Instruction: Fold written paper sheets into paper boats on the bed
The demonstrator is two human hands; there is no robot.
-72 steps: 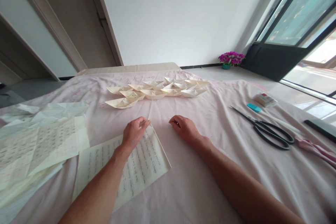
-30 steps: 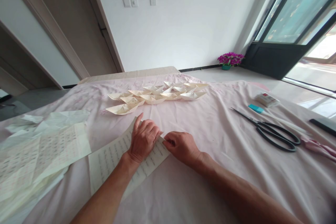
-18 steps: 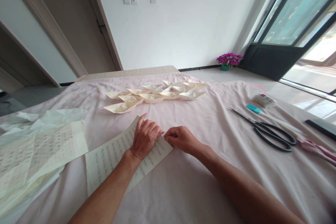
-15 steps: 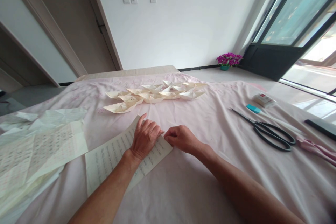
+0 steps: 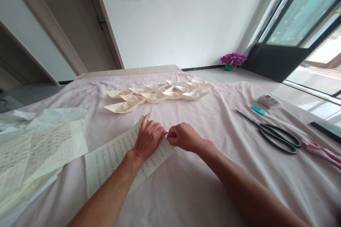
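Note:
A sheet of paper (image 5: 106,159) covered in lines of writing lies slantwise on the pink cloth. Across its upper right part rests my left hand (image 5: 150,138), little finger raised and the other fingers bent together, pinching the sheet near its right end. My right hand (image 5: 185,137) is closed in a fist-like pinch at the sheet's right corner, its fingertips almost meeting those of the left. The fingers hide the exact spot gripped. Beyond both hands, several folded paper boats (image 5: 154,97) sit grouped in rows.
More written sheets (image 5: 53,142) lie at the left, overlapping and wrinkled. To the right are black-handled scissors (image 5: 279,136), a blue eraser-like block (image 5: 258,110), a small white packet (image 5: 269,101) and a dark strip (image 5: 325,131). The cloth (image 5: 186,191) has folds.
My right hand has turned and risen slightly at the paper's corner. My left hand keeps its place on the sheet. The view has shifted a little.

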